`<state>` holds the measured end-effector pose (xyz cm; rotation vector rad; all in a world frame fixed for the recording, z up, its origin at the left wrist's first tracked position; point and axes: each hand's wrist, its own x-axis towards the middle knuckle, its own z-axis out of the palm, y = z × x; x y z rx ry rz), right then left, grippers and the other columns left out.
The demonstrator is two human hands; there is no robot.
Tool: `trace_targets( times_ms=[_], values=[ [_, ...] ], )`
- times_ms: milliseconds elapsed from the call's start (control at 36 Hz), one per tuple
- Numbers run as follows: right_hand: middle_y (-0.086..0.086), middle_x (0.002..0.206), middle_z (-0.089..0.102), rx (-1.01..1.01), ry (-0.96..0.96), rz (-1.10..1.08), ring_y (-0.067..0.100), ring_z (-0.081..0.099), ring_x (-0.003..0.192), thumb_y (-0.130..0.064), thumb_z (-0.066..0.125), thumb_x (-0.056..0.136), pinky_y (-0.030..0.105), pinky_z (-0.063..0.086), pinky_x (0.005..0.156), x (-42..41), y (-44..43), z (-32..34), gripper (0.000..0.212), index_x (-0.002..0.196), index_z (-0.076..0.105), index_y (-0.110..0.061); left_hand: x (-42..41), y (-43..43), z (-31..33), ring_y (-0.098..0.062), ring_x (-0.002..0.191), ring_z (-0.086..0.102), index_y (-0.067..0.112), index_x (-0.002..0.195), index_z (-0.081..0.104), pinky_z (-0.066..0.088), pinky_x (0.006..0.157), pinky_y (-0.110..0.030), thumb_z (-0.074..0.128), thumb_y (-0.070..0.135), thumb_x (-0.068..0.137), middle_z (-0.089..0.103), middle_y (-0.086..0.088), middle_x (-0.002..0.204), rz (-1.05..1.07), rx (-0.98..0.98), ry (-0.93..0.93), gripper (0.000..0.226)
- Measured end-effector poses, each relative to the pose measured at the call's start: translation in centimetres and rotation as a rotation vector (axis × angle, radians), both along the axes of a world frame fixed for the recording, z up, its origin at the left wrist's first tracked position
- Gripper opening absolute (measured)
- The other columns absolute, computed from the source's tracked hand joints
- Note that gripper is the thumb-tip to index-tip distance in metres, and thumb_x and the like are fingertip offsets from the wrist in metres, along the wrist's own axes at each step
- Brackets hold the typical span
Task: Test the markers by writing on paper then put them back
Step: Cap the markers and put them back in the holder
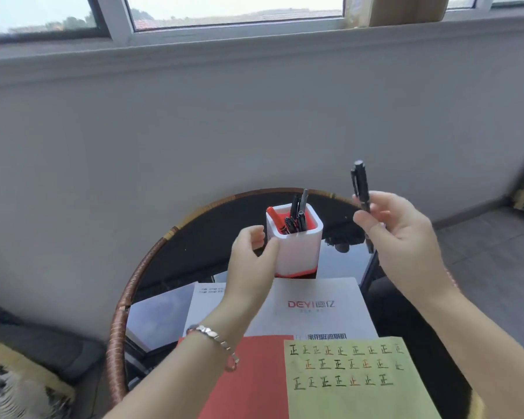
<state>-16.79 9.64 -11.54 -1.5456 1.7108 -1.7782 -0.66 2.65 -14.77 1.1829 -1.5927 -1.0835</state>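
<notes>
My right hand (403,234) pinches a black marker (360,184) upright in the air, to the right of the pen holder. The white pen holder (297,252) with a red lining stands on the round table and holds several black markers (298,214) and a red one (273,214). My left hand (248,261) hovers at the holder's left side with curled fingers, holding nothing; whether it touches the holder is unclear. A yellow-green paper (351,400) near me carries rows of written characters in black and red.
The round dark glass table (194,246) has a woven rim. A white booklet (321,303) and a red sheet (254,379) lie under the yellow-green paper. The grey wall and window are behind; cushions sit at the lower left.
</notes>
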Motion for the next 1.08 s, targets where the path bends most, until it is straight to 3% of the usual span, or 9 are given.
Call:
trace_targets(
  times_ms=[111, 222, 306, 444, 639, 750, 833, 917, 1083],
  values=[
    [-0.004, 0.078, 0.061, -0.111, -0.137, 0.011, 0.016, 0.063, 0.073, -0.008, 0.059, 0.088, 0.027, 0.054, 0.069, 0.5, -3.5, 0.9, 0.026, 0.086, 0.056, -0.034, -1.4, -1.5, 0.7, 0.001, 0.1, 0.041, 0.024, 0.129, 0.044, 0.037, 0.05, -0.001, 0.052, 0.027, 0.094, 0.041, 0.016, 0.115, -0.049, 0.019, 0.002, 0.036],
    [0.0, 0.082, 0.066, -0.074, 0.055, -0.07, 0.013, 0.065, 0.075, -0.007, 0.056, 0.089, 0.014, 0.052, 0.065, 1.2, -5.9, -1.2, 0.016, 0.089, 0.053, -0.023, -2.1, -2.1, 0.6, -0.001, 0.092, 0.055, 0.041, 0.097, 0.053, 0.039, 0.056, -0.005, 0.054, 0.021, 0.092, 0.058, 0.019, 0.103, -0.121, 0.028, 0.07, 0.02],
    [-0.01, 0.08, 0.064, -0.073, 0.099, -0.07, 0.008, 0.066, 0.08, 0.0, 0.054, 0.088, 0.022, 0.053, 0.074, 1.0, -6.5, -2.7, 0.014, 0.098, 0.049, -0.006, -1.9, -2.2, 0.3, 0.002, 0.087, 0.055, 0.046, 0.093, 0.053, 0.041, 0.052, -0.001, 0.055, 0.023, 0.092, 0.058, 0.024, 0.097, -0.152, 0.007, 0.085, 0.024],
    [0.0, 0.082, 0.06, -0.174, -0.097, 0.033, 0.014, 0.068, 0.086, 0.004, 0.058, 0.085, 0.025, 0.054, 0.08, 1.2, -5.8, -2.7, 0.038, 0.093, 0.043, -0.031, -1.3, -2.4, -0.1, 0.013, 0.08, 0.054, 0.053, 0.084, 0.05, 0.039, 0.055, 0.002, 0.052, 0.021, 0.094, 0.056, 0.03, 0.088, -0.211, -0.023, 0.074, 0.033],
    [-0.002, 0.086, 0.064, -0.055, 0.302, -0.03, 0.004, 0.063, 0.075, 0.0, 0.063, 0.082, -0.003, 0.042, 0.072, 1.4, -5.8, -4.6, 0.074, 0.137, 0.022, -0.031, -0.9, -3.2, -0.8, 0.003, 0.096, 0.055, 0.057, 0.097, 0.049, 0.043, 0.072, -0.011, 0.05, 0.023, 0.095, 0.059, 0.025, 0.105, -0.24, -0.012, 0.01, 0.034],
    [-0.002, 0.088, 0.063, -0.026, 0.379, -0.032, 0.013, 0.064, 0.074, -0.013, 0.053, 0.091, 0.007, 0.046, 0.062, 1.9, -6.2, -4.8, 0.042, 0.13, 0.038, -0.015, -0.7, -3.4, -0.8, 0.001, 0.103, 0.055, 0.052, 0.113, 0.049, 0.044, 0.075, -0.012, 0.049, 0.025, 0.095, 0.059, 0.021, 0.112, -0.254, -0.001, -0.015, 0.032],
    [0.005, 0.092, 0.065, 0.013, 0.417, -0.053, 0.014, 0.06, 0.08, -0.015, 0.05, 0.093, 0.008, 0.047, 0.071, 1.9, -6.6, -5.0, 0.02, 0.11, 0.056, -0.008, -0.7, -3.4, -0.7, 0.003, 0.085, 0.054, 0.06, 0.095, 0.041, 0.043, 0.061, -0.007, 0.047, 0.025, 0.096, 0.055, 0.026, 0.095, -0.268, -0.01, -0.034, 0.035],
    [0.008, 0.102, 0.062, 0.114, 0.453, -0.107, 0.025, 0.053, 0.104, -0.023, 0.045, 0.09, 0.027, 0.038, 0.092, 1.9, -6.8, -5.3, 0.027, 0.097, 0.065, -0.006, -0.8, -3.3, -0.6, 0.001, 0.08, 0.051, 0.06, 0.092, 0.042, 0.042, 0.063, -0.009, 0.047, 0.025, 0.097, 0.053, 0.024, 0.088, -0.274, -0.003, -0.053, 0.035],
    [0.003, 0.142, 0.031, 0.445, 0.412, -0.003, 0.017, 0.018, 0.136, -0.026, 0.044, 0.095, 0.038, 0.023, 0.112, 1.6, -5.7, -4.7, 0.045, 0.138, 0.038, -0.015, -0.7, -3.6, -0.7, -0.001, 0.084, 0.047, 0.049, 0.116, 0.045, 0.04, 0.062, -0.009, 0.042, 0.029, 0.098, 0.055, 0.013, 0.099, -0.281, 0.012, -0.123, 0.027]
  ],
)
